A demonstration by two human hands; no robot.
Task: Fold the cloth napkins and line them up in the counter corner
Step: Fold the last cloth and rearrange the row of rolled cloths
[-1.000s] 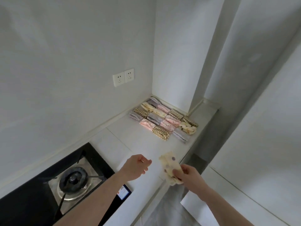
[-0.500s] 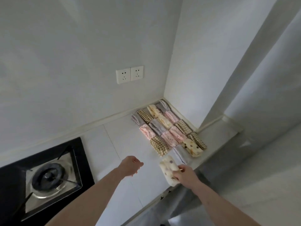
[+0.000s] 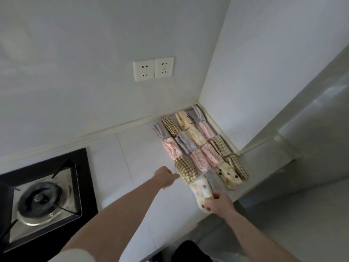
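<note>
Over at the far left a black gas hob (image 3: pixel 43 201) sits sunk into the white counter (image 3: pixel 136 152), its burner ring dull and unlit. Above the counter, on the back wall, a double socket (image 3: pixel 153 69) is mounted. Moving rightward, the left hand (image 3: pixel 165 176) hovers just above the counter with its fingers loosely curled and nothing in it, just beside a brown checked napkin (image 3: pixel 186 171) at the near edge of the rows. Those folded napkins (image 3: pixel 198 144) lie packed side by side in the counter corner, running from the back wall out toward the front edge: grey, pink floral, checked and cream spotted ones. At the near end the right hand (image 3: pixel 219 203) pinches a cream dotted napkin (image 3: pixel 201 190), which lies touching the checked one and a grey one beside it.
</note>
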